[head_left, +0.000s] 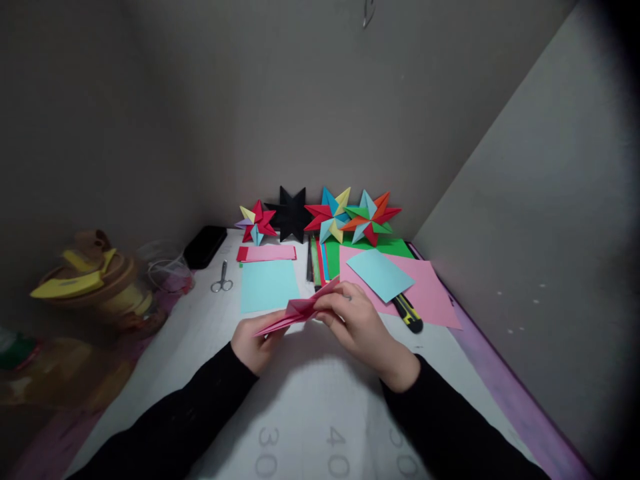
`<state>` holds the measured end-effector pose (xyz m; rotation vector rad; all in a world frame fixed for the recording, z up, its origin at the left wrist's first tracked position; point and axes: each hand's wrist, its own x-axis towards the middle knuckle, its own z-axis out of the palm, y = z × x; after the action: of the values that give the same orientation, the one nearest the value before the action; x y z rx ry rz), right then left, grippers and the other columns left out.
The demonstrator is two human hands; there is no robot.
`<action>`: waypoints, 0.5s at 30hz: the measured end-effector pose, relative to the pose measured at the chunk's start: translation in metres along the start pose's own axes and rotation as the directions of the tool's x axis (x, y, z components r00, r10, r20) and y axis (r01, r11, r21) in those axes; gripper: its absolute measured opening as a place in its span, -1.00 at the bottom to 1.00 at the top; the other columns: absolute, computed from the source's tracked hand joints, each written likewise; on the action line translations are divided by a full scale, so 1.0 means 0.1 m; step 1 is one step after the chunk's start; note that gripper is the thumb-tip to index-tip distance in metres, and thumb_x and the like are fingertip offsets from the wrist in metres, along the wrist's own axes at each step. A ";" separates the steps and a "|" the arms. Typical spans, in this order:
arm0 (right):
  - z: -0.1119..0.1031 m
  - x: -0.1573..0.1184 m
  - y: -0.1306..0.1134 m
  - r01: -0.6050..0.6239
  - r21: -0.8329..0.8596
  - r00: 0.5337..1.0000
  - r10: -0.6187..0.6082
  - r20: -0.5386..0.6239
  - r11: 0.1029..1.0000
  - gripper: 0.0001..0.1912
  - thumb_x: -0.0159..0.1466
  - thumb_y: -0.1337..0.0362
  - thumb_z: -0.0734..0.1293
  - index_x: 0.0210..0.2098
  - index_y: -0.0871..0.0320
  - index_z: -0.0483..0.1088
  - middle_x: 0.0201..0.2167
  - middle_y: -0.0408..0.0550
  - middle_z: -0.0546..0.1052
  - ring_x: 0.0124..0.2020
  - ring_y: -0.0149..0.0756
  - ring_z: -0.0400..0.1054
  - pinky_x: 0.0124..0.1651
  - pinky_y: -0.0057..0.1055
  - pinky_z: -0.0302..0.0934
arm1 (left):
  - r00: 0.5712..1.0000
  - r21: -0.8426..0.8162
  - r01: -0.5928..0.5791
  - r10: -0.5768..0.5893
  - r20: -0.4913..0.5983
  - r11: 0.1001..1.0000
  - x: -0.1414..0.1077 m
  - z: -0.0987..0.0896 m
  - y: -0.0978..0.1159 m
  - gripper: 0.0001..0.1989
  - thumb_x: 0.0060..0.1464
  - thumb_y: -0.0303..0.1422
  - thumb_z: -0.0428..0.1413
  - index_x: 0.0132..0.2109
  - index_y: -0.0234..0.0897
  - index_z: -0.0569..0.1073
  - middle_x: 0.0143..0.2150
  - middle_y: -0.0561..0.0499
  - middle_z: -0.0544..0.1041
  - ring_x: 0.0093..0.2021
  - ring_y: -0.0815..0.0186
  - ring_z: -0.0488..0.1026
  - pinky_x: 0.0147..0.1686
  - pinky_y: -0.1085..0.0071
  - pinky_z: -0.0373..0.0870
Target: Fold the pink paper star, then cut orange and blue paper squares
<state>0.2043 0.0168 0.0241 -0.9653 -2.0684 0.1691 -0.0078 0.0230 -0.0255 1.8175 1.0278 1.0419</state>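
A folded pink paper piece is held up between both hands above the middle of the table. My left hand grips its left end from below, with the fingers partly hidden under the paper. The thumb and fingers of my right hand pinch its right side. Just behind my left hand lies a light blue square sheet. Beyond my right hand, another light blue sheet rests on a large pink sheet, with a yellow and black cutter partly under it.
Folded paper stars lean against the wall, a black star among them. Small scissors, a black phone and pink strips lie at the back left. A brown pot-like container stands at far left.
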 end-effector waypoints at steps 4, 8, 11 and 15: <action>0.03 -0.02 0.02 -0.155 0.066 0.985 0.159 -0.061 0.986 -0.92 0.24 0.27 0.30 -0.26 0.11 0.32 -0.36 -0.07 0.46 -0.35 -0.28 0.30 -0.26 -0.30 0.22 | 1.000 0.015 -0.012 0.012 0.018 1.000 0.01 0.00 0.02 -0.71 0.11 -0.42 0.06 -0.04 -0.16 0.55 -0.07 -0.02 0.59 -0.09 0.18 0.52 -0.08 0.33 0.40; 0.06 -0.02 0.01 -0.187 0.063 0.977 0.192 -0.095 0.980 -0.88 0.21 0.25 0.33 -0.43 0.12 0.32 -0.48 -0.12 0.41 -0.42 -0.31 0.26 -0.32 -0.35 0.19 | 1.000 0.002 0.013 -0.013 0.009 1.000 0.01 -0.01 0.03 -0.73 0.10 -0.41 0.08 -0.06 -0.17 0.56 -0.09 -0.03 0.59 -0.11 0.17 0.53 -0.10 0.33 0.41; 0.05 -0.01 0.01 -0.111 0.043 0.988 0.115 -0.103 0.993 -0.84 0.25 0.25 0.30 -0.45 0.11 0.42 -0.52 -0.11 0.42 -0.41 -0.30 0.25 -0.29 -0.32 0.20 | 0.999 -0.051 0.042 -0.043 -0.002 0.998 0.01 0.00 0.03 -0.74 0.06 -0.40 0.12 -0.08 -0.19 0.57 -0.10 -0.04 0.60 -0.12 0.15 0.53 -0.10 0.33 0.41; 0.04 -0.02 0.05 -0.001 0.029 0.994 0.004 -0.113 1.000 -0.86 0.26 0.23 0.30 -0.35 0.09 0.49 -0.47 -0.08 0.49 -0.37 -0.28 0.27 -0.24 -0.29 0.21 | 0.996 -0.118 0.068 -0.074 -0.047 0.991 0.01 0.03 0.07 -0.76 0.04 -0.40 0.13 -0.12 -0.20 0.59 -0.15 -0.05 0.62 -0.17 0.16 0.54 -0.10 0.31 0.42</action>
<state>0.2045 0.0201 0.0181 -0.9387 -1.9567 0.1423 -0.0027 0.0208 -0.0195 1.6565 1.0326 1.0874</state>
